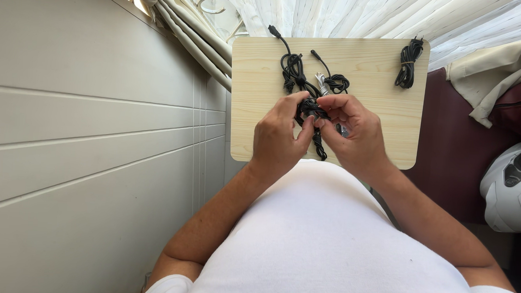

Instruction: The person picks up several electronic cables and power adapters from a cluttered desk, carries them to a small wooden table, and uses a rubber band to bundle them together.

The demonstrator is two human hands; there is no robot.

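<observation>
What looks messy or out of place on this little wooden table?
Two loose black cables sprawl tangled at the table's far edge, unlike the neatly tied bundle at its right corner. Both hands' fingers hold a third black cable.

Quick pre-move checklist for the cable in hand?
1. Both hands on the black cable: ok, left hand and right hand pinch it together.
2. Grip firmness: cannot tell, fingers hide the contact.
3. Cable tail free: ok, one end hangs below the hands.
4. Apart from the loose cables behind: cannot tell, they overlap in view.
5. Tied bundle out of the way: ok, far right on the board.
</observation>
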